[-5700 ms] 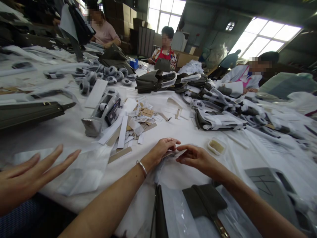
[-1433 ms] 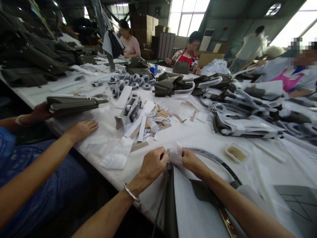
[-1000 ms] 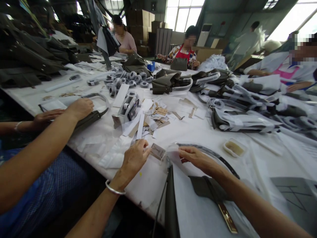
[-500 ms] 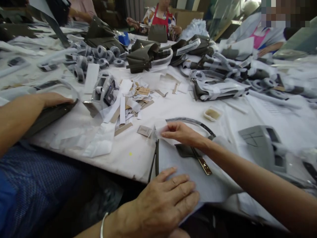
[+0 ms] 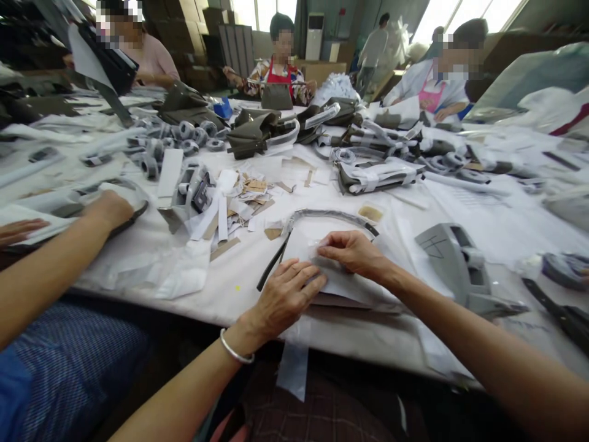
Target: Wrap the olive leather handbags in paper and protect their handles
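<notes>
A handbag lies in front of me at the table's edge, its body covered by a sheet of white paper [image 5: 301, 245]. Its curved handle [image 5: 331, 215], wrapped in clear film, sticks out on the far side, and a dark strap [image 5: 271, 264] shows at the left. My left hand [image 5: 292, 291] rests flat on the paper, fingers stretched out, a bracelet at the wrist. Just beyond it, my right hand [image 5: 350, 252] pinches something small and whitish over the paper; it is too small to name. A strip of translucent film [image 5: 294, 365] hangs over the table edge below my left hand.
A tape dispenser [image 5: 453, 264] stands at right, another [image 5: 191, 193] at left beside a pile of paper tags [image 5: 251, 196]. Wrapped bags [image 5: 377, 175] and film rolls [image 5: 184, 132] lie farther back. A co-worker's hand [image 5: 110, 209] works at left; other people sit across the table.
The paper now covers the bag's flap and gold clasp, which showed before. Both my hands are now closer together on the paper. The view has tilted up.
</notes>
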`<state>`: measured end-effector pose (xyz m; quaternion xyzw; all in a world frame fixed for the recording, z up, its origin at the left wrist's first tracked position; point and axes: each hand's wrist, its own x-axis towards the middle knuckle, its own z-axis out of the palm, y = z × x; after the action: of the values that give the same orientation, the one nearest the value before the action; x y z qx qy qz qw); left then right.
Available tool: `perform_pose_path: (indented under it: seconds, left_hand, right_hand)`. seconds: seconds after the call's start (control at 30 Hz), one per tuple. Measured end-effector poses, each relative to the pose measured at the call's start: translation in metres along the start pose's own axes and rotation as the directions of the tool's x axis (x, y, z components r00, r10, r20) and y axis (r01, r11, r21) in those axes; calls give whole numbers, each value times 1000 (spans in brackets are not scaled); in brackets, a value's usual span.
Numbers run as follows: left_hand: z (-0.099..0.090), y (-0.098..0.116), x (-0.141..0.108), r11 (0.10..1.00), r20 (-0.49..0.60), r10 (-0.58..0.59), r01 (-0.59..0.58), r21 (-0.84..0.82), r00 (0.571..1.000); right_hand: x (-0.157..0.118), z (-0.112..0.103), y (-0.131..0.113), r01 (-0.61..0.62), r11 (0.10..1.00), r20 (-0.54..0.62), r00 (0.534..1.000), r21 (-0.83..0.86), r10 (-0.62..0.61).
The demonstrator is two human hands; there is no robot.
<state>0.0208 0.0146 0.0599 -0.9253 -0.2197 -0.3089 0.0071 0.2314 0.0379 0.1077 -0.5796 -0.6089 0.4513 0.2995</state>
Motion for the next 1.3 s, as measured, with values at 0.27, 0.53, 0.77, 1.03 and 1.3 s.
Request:
perform_pose_path:
  seconds: [0.27, 0.53, 0.77, 1.03, 1.3]
  left_hand:
    - [17, 0, -13, 967, -65, -229, 219, -130, 971]
    - [17, -4, -10, 974, -20, -160, 155, -166, 987]
    - [29, -13, -25, 966, -22, -104, 95, -241, 994]
    - [24, -16, -26, 969, 42, -3, 13, -245, 999]
    - [13, -22, -30, 974, 181, 106, -65, -219, 978]
  right_hand:
    - [-39, 30, 30, 434, 713, -37, 841, -552, -540]
    - [-43, 43, 40, 600, 608, -134, 645, -520, -752]
    - [-67, 54, 32, 673, 516, -59, 577, -530, -814]
    - [-116, 79, 63, 683, 359, 228, 611, -636, -758]
    - [-98, 118, 77, 584, 487, 88, 694, -650, -714]
